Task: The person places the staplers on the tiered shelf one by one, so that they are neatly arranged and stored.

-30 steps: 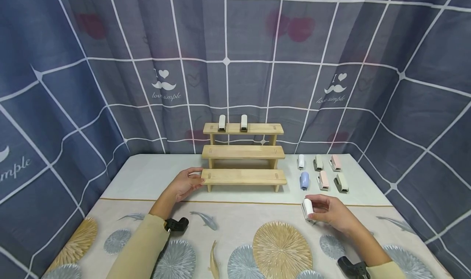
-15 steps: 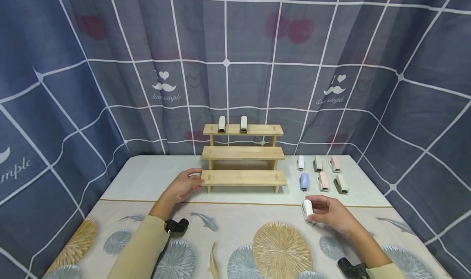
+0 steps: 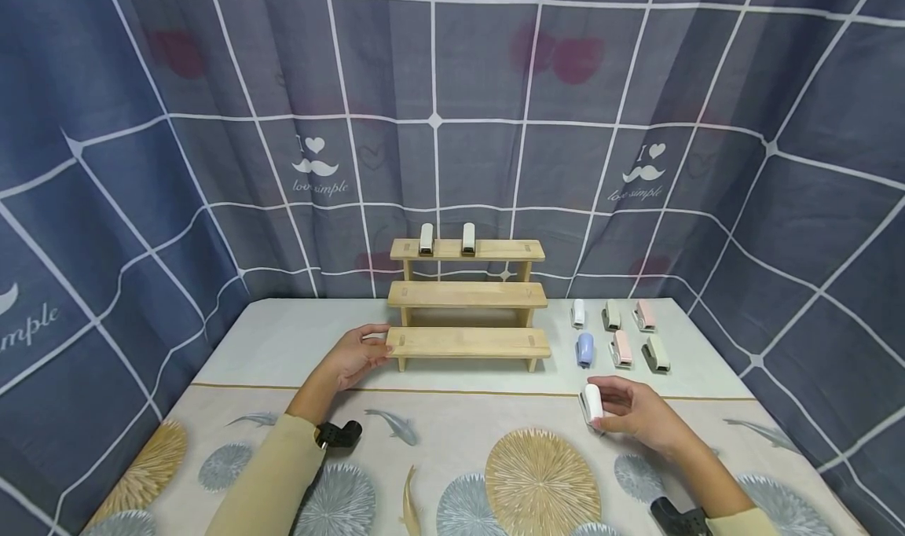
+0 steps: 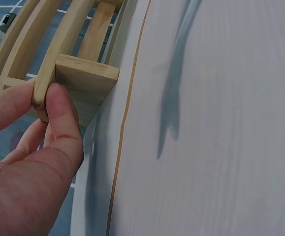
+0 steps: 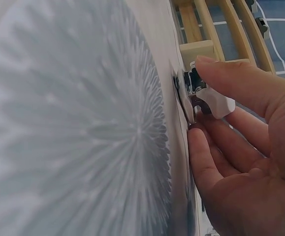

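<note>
My left hand [image 3: 356, 357] pinches the left end of the lowest board of a three-step wooden shelf [image 3: 468, 343]. In the left wrist view, thumb and forefinger close on either face of that board end [image 4: 47, 81]. At the right front, my right hand [image 3: 636, 414] holds a small white stapler [image 3: 592, 404] between thumb and fingers. The right wrist view shows its white top [image 5: 218, 102] and metal base near the cloth; whether it touches the cloth I cannot tell. Two white-topped staplers, one at left [image 3: 426, 239] and another [image 3: 469, 238], stand on the top step.
Right of the shelf, several staplers stand in two rows: white [image 3: 577, 313], two pale green, two pink and a blue one [image 3: 584, 349]. A patterned cloth [image 3: 382, 481] covers the table front. A checked curtain [image 3: 452, 159] closes off the back and sides.
</note>
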Motion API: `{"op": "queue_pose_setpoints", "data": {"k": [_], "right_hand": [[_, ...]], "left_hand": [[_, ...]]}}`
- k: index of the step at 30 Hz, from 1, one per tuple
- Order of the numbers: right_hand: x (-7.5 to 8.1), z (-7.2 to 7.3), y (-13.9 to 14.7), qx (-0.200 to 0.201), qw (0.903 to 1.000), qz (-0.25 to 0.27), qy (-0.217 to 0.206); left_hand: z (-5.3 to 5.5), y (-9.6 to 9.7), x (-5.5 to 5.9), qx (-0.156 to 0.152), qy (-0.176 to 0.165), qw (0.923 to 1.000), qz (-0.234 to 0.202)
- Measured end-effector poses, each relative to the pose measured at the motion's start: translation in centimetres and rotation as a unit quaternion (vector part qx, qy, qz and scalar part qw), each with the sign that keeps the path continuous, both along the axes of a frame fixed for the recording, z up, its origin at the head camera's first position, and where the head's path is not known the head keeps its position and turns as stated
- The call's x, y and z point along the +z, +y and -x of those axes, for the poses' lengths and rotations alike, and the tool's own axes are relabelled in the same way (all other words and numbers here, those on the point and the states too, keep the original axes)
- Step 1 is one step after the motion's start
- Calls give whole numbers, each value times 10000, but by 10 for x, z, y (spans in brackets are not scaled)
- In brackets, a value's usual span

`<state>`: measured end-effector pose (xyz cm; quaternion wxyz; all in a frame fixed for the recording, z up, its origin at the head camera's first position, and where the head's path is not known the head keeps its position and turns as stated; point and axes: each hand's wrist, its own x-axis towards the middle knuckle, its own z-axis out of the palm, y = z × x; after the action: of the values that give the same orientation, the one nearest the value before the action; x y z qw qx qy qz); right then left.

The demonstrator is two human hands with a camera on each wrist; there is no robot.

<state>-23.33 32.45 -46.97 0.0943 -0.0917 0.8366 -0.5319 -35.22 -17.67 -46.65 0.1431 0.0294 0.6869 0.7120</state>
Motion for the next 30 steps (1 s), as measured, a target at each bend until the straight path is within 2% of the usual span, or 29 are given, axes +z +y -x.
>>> {"op": "queue_pose_setpoints", "data": {"k": [6,12,23,30], "right_hand": [[1,3,-2,38,9997,-167,198],[1,6,-5,-26,9945,-809,667],[5,9,-13,-217,9864,-1453,739],[6,11,-17,-306,9865,-1364,853]], "left_hand": [[0,-1,0,-56,51,10000,-48],[2,-1,-3,-67,49,10000,-36],[0,-1,-2,10,3,10000,40],[0,-1,-2,5,14,10000,64]]}}
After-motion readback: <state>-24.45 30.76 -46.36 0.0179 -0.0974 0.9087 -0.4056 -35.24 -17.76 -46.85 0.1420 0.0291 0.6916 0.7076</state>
